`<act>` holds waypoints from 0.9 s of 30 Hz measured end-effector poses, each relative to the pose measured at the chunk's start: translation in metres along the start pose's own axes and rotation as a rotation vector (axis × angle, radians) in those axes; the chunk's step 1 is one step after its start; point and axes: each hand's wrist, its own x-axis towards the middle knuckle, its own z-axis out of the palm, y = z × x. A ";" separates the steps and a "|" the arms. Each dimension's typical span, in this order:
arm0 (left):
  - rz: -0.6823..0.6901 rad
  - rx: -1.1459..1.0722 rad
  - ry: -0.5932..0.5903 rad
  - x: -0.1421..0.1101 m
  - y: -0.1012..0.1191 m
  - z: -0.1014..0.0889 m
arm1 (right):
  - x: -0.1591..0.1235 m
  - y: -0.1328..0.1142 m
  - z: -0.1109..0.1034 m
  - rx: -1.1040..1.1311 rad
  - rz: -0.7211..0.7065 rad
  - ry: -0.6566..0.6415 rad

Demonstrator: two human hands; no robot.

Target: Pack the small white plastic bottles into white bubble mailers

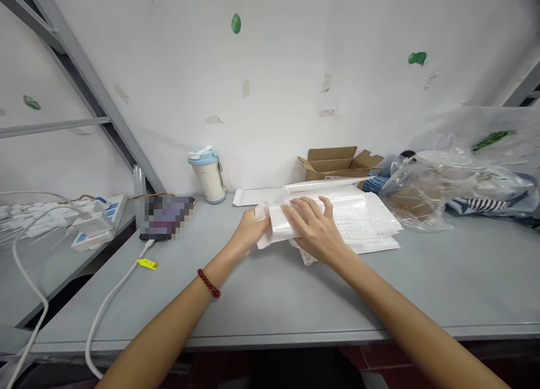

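My left hand (248,229) is closed around the left end of a glossy white padded bag (280,220). My right hand (318,229) lies over the bag's middle, its fingers curved on top and the thumb hidden. Under and to the right of it lies a stack of white padded bags (373,217), their edges fanned out unevenly. A flat white strip, perhaps card or a box flap, (257,196) lies just behind my left hand. What is inside the bag, if anything, cannot be seen.
Behind the stack stands an open cardboard box (337,165). A lidded cup (208,175) and a phone (166,217) with a white cable (112,296) are to the left. Clear plastic bags (422,200) and folded blue cloth (506,200) lie right. The desk's front edge (295,339) runs nearest me.
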 end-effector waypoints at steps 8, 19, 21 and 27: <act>-0.036 -0.236 0.000 0.003 0.005 -0.009 | -0.001 -0.003 0.002 -0.115 0.133 0.109; 0.056 -0.082 0.001 -0.003 0.006 -0.001 | 0.000 0.001 0.005 0.023 0.097 0.076; 0.058 -0.068 -0.002 -0.003 0.007 -0.002 | 0.000 0.002 0.005 0.045 0.068 0.095; 0.091 -0.087 0.027 -0.001 0.007 -0.004 | -0.001 -0.001 0.007 0.055 -0.050 0.160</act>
